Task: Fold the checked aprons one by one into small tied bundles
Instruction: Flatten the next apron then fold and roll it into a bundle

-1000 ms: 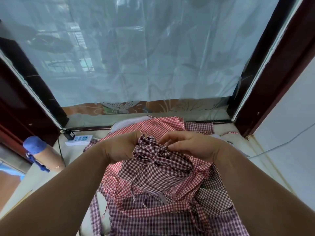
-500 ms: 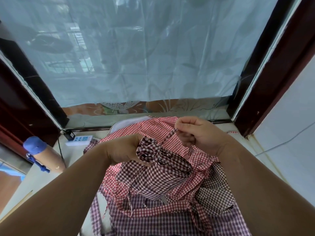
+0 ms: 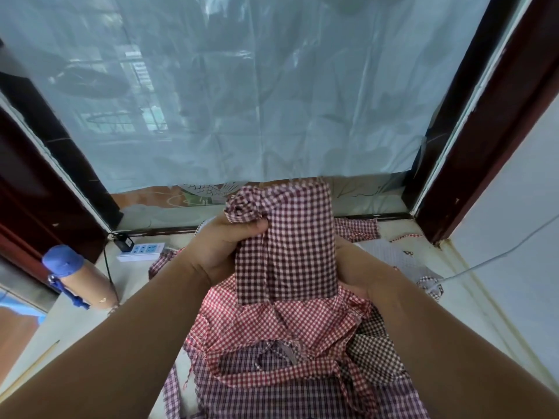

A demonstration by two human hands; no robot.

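The bundle (image 3: 287,246), a dark maroon checked apron folded into a flat upright oblong, is held up off the heap between both hands. Its twisted knot (image 3: 245,207) sits at the top corner, just above the left fingers (image 3: 251,229). These are clenched round the cloth under the knot, so the left hand (image 3: 217,252) grips that edge. The right hand (image 3: 360,267) lies against the opposite edge. Its fingers are hidden behind the cloth, so I cannot tell whether they grasp it.

Below the fingers lies a loose heap of aprons (image 3: 287,325), red check on top and purple check nearest the person, with ties trailing. Out past the left fingers are a white power strip (image 3: 142,251) and a bottle (image 3: 78,279) with a blue cap. Past the right fingers a thin white cable (image 3: 499,255) crosses. Beyond them hangs a plastic sheet (image 3: 242,101).
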